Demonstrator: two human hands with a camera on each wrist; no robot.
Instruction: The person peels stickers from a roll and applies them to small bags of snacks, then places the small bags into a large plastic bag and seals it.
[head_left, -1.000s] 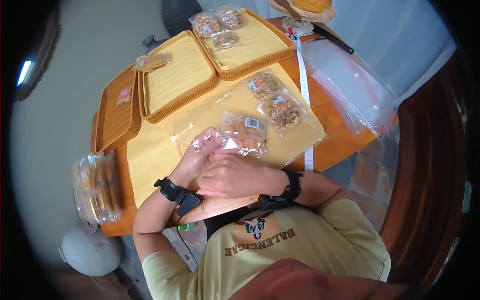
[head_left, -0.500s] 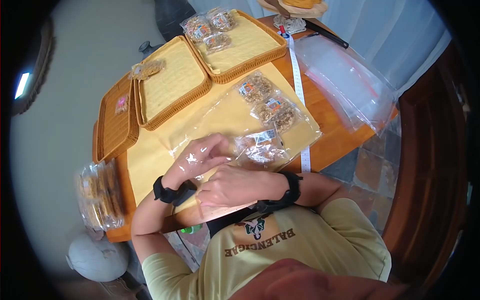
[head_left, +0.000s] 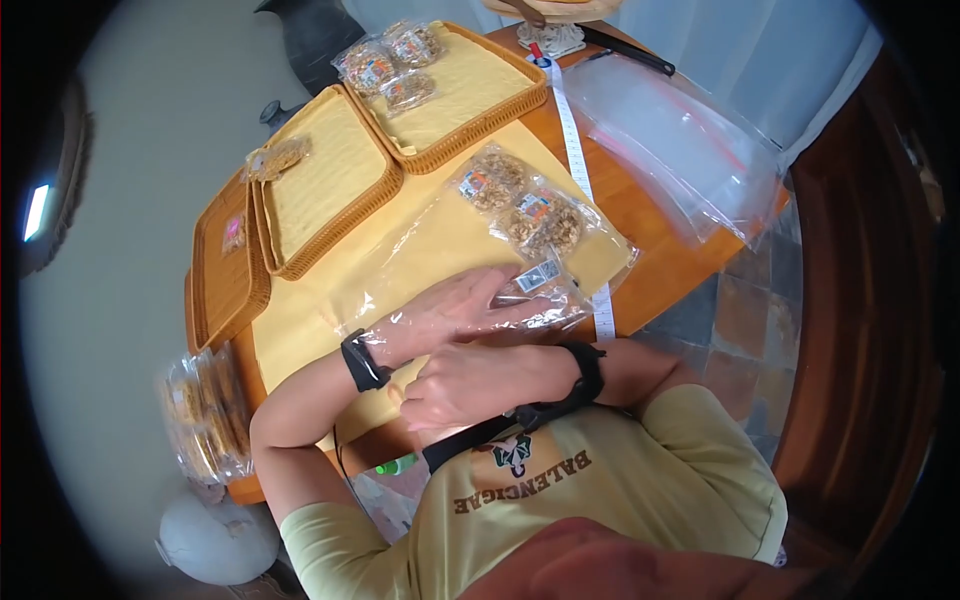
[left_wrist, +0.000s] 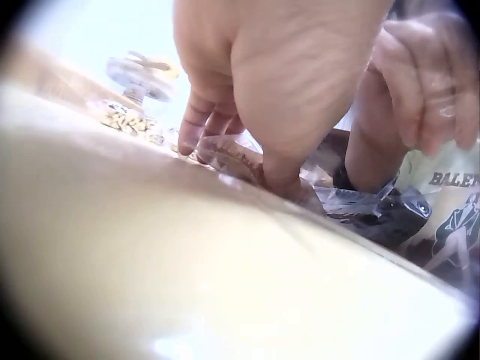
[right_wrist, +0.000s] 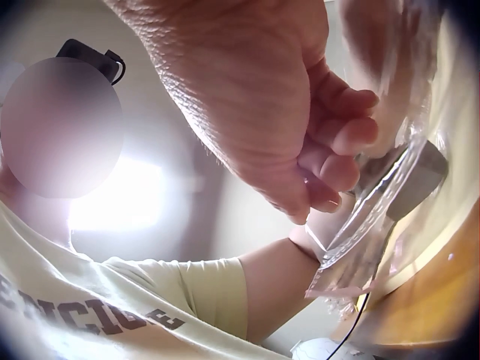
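Observation:
My left hand (head_left: 450, 310) reaches inside a large clear plastic bag (head_left: 400, 255), which lies across a yellow cloth. Its thumb and fingers are spread and fairly straight, touching either side of a clear snack packet (head_left: 560, 287) with a barcode label. In the left wrist view, the fingers point down beside the packet's brownish contents (left_wrist: 234, 154). Close below, my right hand (head_left: 465, 388) has curled fingers and pinches the bag's near edge (right_wrist: 330, 281) in the right wrist view. Farther along inside the bag lie two packets of round, grainy cakes (head_left: 545, 222).
Wicker trays (head_left: 330, 245) stand at the back, some lined with yellow cloth and bearing packets. A tape measure (head_left: 575, 150) runs along the right, beside flat clear bags (head_left: 680, 150) and a black-handled tool (head_left: 630, 50). Stacked packets (head_left: 205, 415) sit at the left edge.
My left hand let go near the bag's mouth, then slid right and farther into the bag to the barcoded packet, which has shifted right. The right hand stays at the bag's edge.

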